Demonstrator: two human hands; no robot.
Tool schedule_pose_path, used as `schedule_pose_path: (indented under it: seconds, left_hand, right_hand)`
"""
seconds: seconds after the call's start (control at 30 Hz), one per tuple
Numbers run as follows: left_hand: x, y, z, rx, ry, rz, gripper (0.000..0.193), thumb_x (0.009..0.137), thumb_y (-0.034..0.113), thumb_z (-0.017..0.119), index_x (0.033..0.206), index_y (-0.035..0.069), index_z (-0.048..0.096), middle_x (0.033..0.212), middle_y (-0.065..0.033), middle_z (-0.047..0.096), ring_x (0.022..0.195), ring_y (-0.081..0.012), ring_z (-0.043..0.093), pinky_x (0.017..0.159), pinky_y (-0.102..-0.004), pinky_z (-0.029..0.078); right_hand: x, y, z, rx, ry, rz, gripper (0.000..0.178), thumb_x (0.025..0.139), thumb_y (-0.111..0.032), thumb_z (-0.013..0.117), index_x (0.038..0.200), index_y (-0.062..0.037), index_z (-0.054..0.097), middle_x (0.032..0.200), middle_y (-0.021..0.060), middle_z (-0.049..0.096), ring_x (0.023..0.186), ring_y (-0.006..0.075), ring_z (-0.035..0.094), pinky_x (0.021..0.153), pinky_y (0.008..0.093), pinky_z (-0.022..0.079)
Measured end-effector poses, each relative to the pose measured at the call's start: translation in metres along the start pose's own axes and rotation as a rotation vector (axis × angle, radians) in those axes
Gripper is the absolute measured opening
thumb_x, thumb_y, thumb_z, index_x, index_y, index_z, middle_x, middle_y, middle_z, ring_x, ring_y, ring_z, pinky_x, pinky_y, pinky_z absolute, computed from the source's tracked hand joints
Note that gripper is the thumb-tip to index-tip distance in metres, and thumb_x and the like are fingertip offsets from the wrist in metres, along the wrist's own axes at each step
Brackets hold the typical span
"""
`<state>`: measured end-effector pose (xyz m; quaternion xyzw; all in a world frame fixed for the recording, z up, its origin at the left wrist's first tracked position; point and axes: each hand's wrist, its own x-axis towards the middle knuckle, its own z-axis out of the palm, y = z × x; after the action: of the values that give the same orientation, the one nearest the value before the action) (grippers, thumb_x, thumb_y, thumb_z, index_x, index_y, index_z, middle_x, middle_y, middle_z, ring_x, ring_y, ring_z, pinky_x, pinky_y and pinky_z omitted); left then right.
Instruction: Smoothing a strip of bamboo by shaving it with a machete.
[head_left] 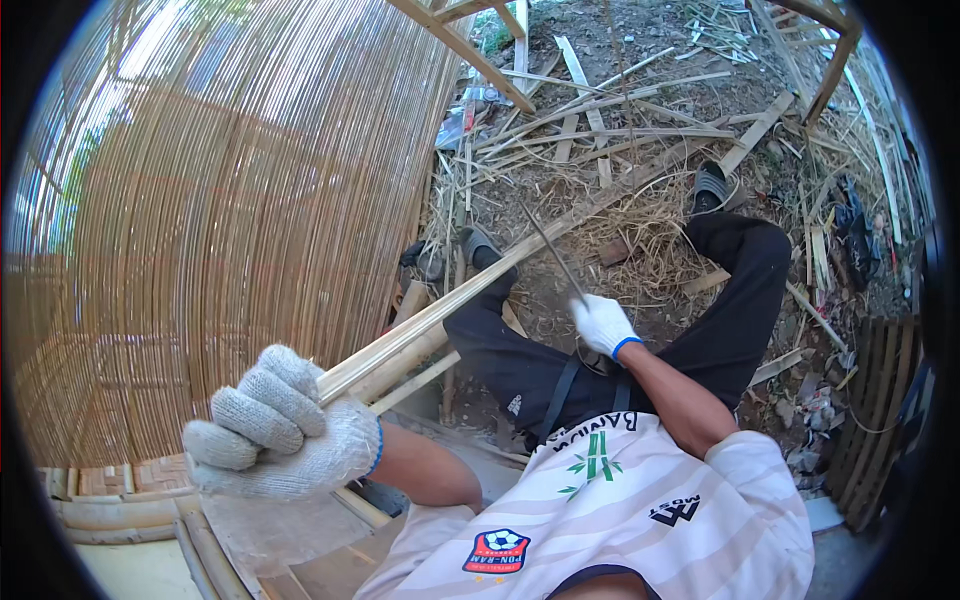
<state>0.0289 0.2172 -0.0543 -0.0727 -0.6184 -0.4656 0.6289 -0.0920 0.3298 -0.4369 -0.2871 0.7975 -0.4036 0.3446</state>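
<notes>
My left hand (285, 425), in a knitted glove, is closed around the end of a long pale bamboo strip (415, 325). The piece runs slantwise away from me, across my left leg and toward the straw on the ground; I cannot tell whether it is one strip or several together. In my right hand (604, 325), also gloved, is a long, narrow, dark knife (556, 252). Its blade points up and to the left, with the tip near the bamboo. Whether the blade touches the strip I cannot tell. The knife's handle is hidden in the fist.
A tall screen of thin bamboo slats (260, 210) stands on the left. Shavings (655, 235) lie between my feet, with loose strips (600, 130) beyond. A wooden frame (480, 65) rises at the far side. A slatted panel (880, 420) stands at the right.
</notes>
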Motion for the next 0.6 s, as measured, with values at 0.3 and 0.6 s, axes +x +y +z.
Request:
schedule_pose_path:
  seconds: [0.3, 0.6]
  left_hand:
    - [0.003, -0.002, -0.002, -0.177, -0.096, -0.066, 0.051, 0.112, 0.043, 0.041, 0.068, 0.022, 0.031, 0.051, 0.0062, 0.027, 0.039, -0.0051, 0.023, 0.043, -0.0245, 0.027]
    - [0.000, -0.003, 0.007, -0.129, -0.059, -0.013, 0.048, 0.109, 0.031, 0.046, 0.065, 0.022, 0.029, 0.049, 0.0081, 0.026, 0.037, -0.0029, 0.023, 0.036, -0.0209, 0.023]
  right_hand:
    - [-0.094, -0.172, -0.062, 0.171, -0.112, -0.654, 0.010, 0.094, -0.015, 0.067, 0.102, -0.0099, 0.067, 0.084, 0.0160, 0.068, 0.077, 0.0410, 0.070, 0.067, 0.0462, 0.057]
    - [-0.074, -0.120, -0.064, 0.073, -0.073, -0.302, 0.019, 0.100, -0.021, 0.063, 0.105, -0.0036, 0.067, 0.078, 0.0243, 0.068, 0.075, 0.0467, 0.068, 0.067, 0.0515, 0.055]
